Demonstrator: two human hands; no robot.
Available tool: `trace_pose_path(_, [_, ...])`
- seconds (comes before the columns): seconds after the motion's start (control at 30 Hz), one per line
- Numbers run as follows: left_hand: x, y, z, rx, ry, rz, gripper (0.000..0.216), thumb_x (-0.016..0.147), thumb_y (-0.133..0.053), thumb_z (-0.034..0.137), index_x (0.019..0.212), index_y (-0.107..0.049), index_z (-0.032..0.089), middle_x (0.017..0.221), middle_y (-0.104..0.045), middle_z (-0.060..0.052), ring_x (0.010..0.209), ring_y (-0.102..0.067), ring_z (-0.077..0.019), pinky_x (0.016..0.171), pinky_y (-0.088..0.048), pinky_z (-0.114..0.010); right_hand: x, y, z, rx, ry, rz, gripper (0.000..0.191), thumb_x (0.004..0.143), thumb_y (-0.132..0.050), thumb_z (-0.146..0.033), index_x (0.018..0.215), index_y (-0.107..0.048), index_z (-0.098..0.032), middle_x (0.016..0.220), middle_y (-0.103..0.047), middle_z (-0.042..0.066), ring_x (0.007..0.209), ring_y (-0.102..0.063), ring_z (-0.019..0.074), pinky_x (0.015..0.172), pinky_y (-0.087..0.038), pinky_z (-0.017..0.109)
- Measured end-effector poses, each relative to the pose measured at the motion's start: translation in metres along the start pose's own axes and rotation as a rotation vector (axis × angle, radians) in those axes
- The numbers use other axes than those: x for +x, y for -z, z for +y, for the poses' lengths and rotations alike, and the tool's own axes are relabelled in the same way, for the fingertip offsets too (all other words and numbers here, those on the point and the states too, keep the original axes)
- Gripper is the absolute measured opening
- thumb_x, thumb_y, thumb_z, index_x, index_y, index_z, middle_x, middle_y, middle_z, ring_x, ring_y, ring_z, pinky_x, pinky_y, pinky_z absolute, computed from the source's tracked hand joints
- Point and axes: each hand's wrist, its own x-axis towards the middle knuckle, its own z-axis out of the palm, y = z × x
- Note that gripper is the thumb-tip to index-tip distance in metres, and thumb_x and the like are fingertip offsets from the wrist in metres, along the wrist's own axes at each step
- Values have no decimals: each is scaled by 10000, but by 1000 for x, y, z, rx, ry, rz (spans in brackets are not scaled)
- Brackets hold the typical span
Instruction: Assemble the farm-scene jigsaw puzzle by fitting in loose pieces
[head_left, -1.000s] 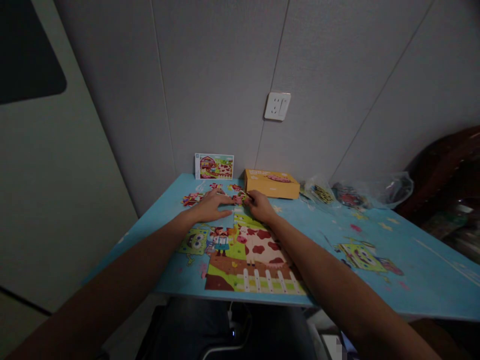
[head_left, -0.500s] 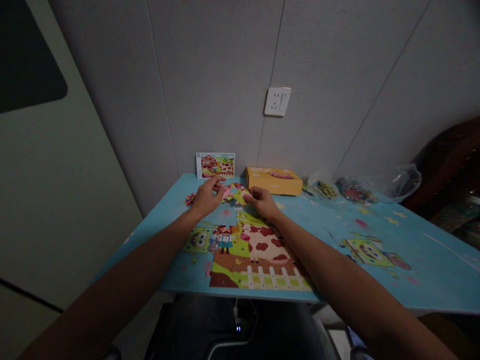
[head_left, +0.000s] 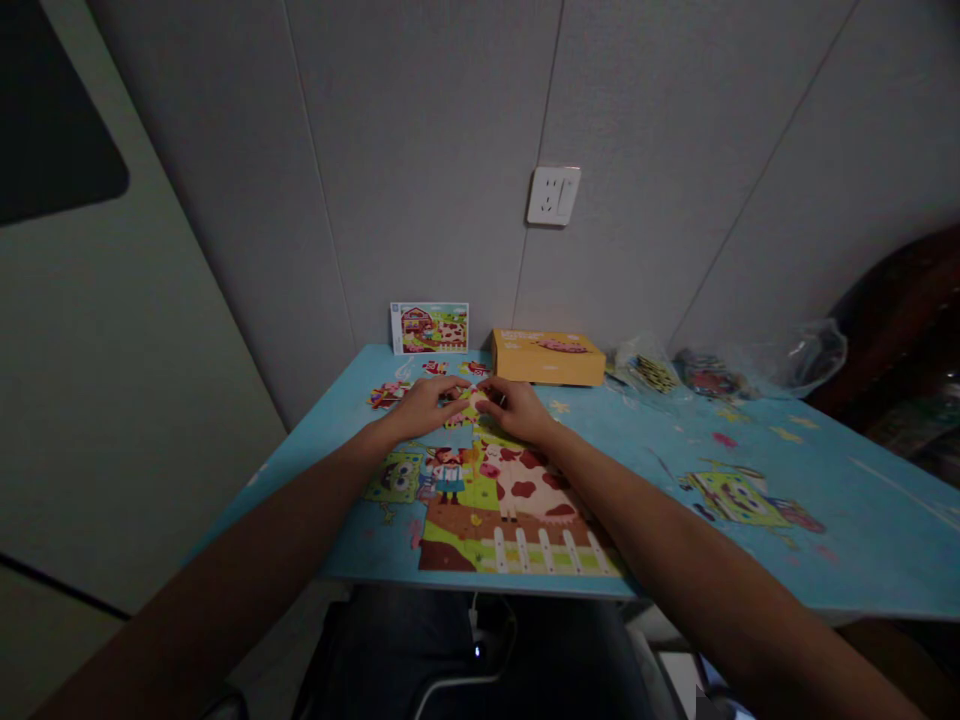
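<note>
A partly assembled jigsaw puzzle (head_left: 525, 500) lies in front of me, showing a spotted cow, a farmer and a white fence. Just past its far edge my two hands come together around a small green and pink puzzle piece (head_left: 474, 402). My left hand (head_left: 426, 408) pinches at its left side. With thumb and fingers closed, my right hand (head_left: 517, 408) grips the right side; the fingers partly cover the piece. Beyond my left hand sits a heap of loose puzzle pieces (head_left: 388, 394), and a few single pieces (head_left: 435, 368) lie farther back.
A picture card (head_left: 430, 328) leans against the wall, beside a yellow box (head_left: 549, 358). Clear plastic bags with contents (head_left: 651, 373) lie at the back right. The blue cartoon-printed table (head_left: 637, 540) ends close to my lap, where a white cable hangs.
My left hand has come down and right to meet the piece. The right hand has moved slightly nearer with its piece, which was held tilted before. Red pieces behind are now uncovered.
</note>
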Motion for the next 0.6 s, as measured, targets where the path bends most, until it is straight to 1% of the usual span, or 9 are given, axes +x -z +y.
trace_pose_path(0.1, [-1, 0, 2, -37, 6, 16, 423, 844, -517, 359, 1229, -545, 188, 776, -674, 4, 718, -613, -151, 735, -459, -269, 0, 1, -8, -28, 28, 45, 302, 837, -564, -280, 1116, -597, -168, 710, -615, 1, 622, -521, 119, 639, -372, 231])
trace_pose_path(0.2, [-1, 1, 5, -48, 11, 41, 373, 845, -504, 324, 1194, -536, 195, 727, -657, 24, 701, -598, -142, 730, -441, -260, 0, 2, -11, -15, 13, 102, 342, 844, -569, -310, 1161, -564, -181, 757, -624, 8, 636, -524, 121, 653, -378, 232])
trace_pose_path(0.27, [-2, 1, 6, -70, 16, 45, 321, 842, -498, 292, 1147, -526, 195, 716, -652, 33, 667, -582, -128, 686, -423, -241, 0, 1, -10, -9, 18, 97, 386, 824, -600, -331, 1174, -549, -176, 776, -625, 11, 635, -516, 120, 646, -374, 230])
trace_pose_path(0.3, [-2, 1, 6, -80, 22, 49, 297, 841, -494, 281, 1125, -514, 195, 689, -638, 44, 626, -562, -118, 649, -406, -229, 0, 1, -9, -14, 27, 73, 380, 811, -617, -343, 1144, -562, -167, 766, -620, 9, 629, -507, 118, 634, -366, 227])
trace_pose_path(0.33, [-2, 1, 5, -88, 30, 55, 277, 839, -493, 274, 1105, -500, 195, 649, -613, 60, 581, -533, -107, 611, -385, -218, 0, 1, -8, -30, 37, 38, 339, 802, -628, -357, 1073, -591, -158, 738, -610, 6, 615, -493, 116, 614, -352, 224])
trace_pose_path(0.4, [-2, 0, 3, -100, 49, 69, 246, 832, -500, 277, 1063, -476, 196, 575, -540, 89, 517, -469, -93, 560, -340, -203, 0, 0, -6, -87, 49, -40, 241, 804, -620, -382, 859, -623, -148, 649, -570, -6, 570, -449, 107, 569, -308, 222])
trace_pose_path(0.47, [-1, -2, -1, -122, 68, 82, 237, 821, -511, 285, 1034, -458, 197, 536, -484, 104, 493, -436, -87, 539, -315, -195, 0, -1, -5, -141, 46, -83, 266, 825, -590, -384, 699, -593, -150, 581, -527, -15, 534, -403, 99, 543, -267, 226])
trace_pose_path(0.53, [-1, -3, -5, -166, 95, 88, 239, 812, -517, 293, 1019, -447, 197, 525, -473, 106, 480, -436, -89, 523, -310, -195, 0, -2, -5, -161, 36, -83, 279, 837, -571, -370, 664, -580, -151, 560, -511, -19, 522, -382, 95, 535, -247, 227])
trace_pose_path(0.6, [1, -4, -8, -221, 135, 119, 227, 807, -517, 307, 995, -452, 198, 524, -486, 98, 473, -455, -97, 511, -318, -201, 0, -1, -6, -158, 25, -73, 264, 838, -570, -360, 678, -588, -151, 567, -519, -18, 525, -382, 95, 536, -243, 226])
